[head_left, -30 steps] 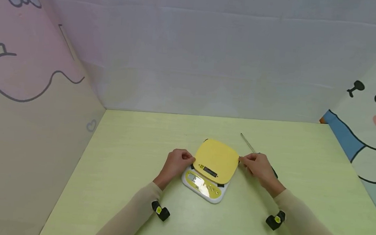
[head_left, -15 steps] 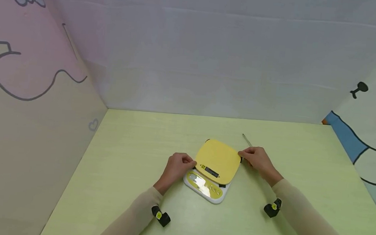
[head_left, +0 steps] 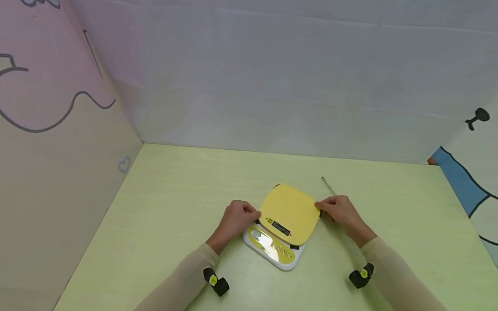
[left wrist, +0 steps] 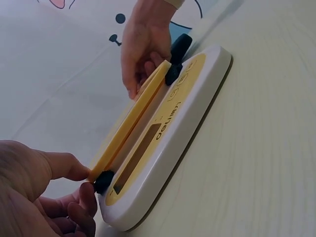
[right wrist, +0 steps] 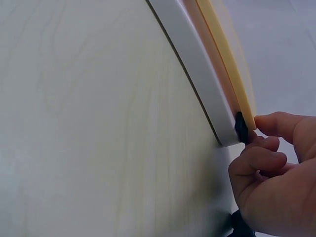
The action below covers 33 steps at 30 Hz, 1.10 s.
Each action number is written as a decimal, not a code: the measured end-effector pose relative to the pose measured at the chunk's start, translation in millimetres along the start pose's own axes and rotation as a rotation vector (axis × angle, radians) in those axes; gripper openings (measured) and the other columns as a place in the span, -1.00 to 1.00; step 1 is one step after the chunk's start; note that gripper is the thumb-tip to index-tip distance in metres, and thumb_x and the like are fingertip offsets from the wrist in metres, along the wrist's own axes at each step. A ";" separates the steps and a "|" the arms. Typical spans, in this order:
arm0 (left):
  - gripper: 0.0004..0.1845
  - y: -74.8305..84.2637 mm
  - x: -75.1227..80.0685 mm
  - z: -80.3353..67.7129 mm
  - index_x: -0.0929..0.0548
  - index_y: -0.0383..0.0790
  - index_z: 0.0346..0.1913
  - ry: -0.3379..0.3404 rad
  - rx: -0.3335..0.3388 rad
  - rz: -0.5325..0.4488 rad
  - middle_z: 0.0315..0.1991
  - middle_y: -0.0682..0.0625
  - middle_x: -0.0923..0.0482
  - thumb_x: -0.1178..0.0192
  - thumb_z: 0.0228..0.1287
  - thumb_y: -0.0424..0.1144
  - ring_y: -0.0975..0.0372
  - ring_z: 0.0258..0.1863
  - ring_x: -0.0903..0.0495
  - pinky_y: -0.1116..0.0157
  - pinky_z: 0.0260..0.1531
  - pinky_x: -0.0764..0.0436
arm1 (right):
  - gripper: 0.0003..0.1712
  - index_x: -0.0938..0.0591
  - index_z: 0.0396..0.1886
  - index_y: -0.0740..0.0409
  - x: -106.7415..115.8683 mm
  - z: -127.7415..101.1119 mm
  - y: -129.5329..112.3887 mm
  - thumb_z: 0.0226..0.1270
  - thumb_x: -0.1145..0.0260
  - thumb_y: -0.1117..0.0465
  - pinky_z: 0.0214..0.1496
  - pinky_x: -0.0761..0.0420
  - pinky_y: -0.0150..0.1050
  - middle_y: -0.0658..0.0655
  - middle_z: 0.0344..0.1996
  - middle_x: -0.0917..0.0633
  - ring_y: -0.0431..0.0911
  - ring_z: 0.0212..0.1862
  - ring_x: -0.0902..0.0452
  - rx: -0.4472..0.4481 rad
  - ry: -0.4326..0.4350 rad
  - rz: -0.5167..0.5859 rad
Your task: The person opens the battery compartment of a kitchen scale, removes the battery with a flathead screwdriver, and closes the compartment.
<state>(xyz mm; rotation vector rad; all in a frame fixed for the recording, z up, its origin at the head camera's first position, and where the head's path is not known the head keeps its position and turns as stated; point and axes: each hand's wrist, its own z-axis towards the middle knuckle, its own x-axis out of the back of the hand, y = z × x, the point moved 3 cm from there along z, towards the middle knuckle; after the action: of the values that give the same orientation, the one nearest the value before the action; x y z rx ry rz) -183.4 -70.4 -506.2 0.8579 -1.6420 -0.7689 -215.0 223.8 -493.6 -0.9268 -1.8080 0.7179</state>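
Barely moved since earlier: right hand [head_left: 342, 214], left hand [head_left: 236, 218] each pinch yellow square platform plate [head_left: 289, 213], half-lifted off white kitchen scale [head_left: 273, 249]; full removal remains.

A staged recording booth: cartoon-printed backdrop walls [head_left: 490, 147] enclose a pale green table [head_left: 173, 208]

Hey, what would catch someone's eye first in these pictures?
Mid-table, a small white kitchen scale with its yellow platform pinched at opposite edges: left hand on one side, right hand on the other. The pale green table sits between cartoon-printed walls, and a thin metal rod lies behind the right hand.
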 end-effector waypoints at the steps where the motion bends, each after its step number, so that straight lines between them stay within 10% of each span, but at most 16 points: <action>1: -0.82 0.2 -0.1 0.3 -0.74 -0.22 -0.42 -0.003 -0.001 -0.001 -0.48 0.01 -0.65 -0.29 0.18 -0.17 0.28 -0.53 -0.51 0.38 -0.50 -0.50 | -0.67 -0.68 -0.21 0.34 0.3 -1.0 0.1 0.37 -0.28 0.10 -0.48 -0.33 -0.31 -0.06 -0.75 -0.35 -0.18 -0.58 -0.26 0.004 -0.004 -0.002; 33: -0.78 22.1 -2.2 42.4 -0.68 -0.20 -0.54 -0.133 0.024 0.099 -0.51 -0.01 -0.62 -0.23 0.19 -0.18 0.26 -0.63 -0.53 0.39 -0.61 -0.50 | -0.69 -0.66 -0.42 0.28 -4.9 -48.6 22.4 0.33 -0.32 0.09 -0.54 -0.30 -0.32 -0.10 -0.77 -0.31 -0.21 -0.64 -0.21 -0.073 -0.045 0.087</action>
<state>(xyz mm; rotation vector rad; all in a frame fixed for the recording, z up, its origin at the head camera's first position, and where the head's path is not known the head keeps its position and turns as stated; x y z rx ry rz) -227.7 -54.3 -497.8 0.7494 -1.8013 -0.7514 -162.6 235.4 -495.3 -1.0506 -1.8530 0.7370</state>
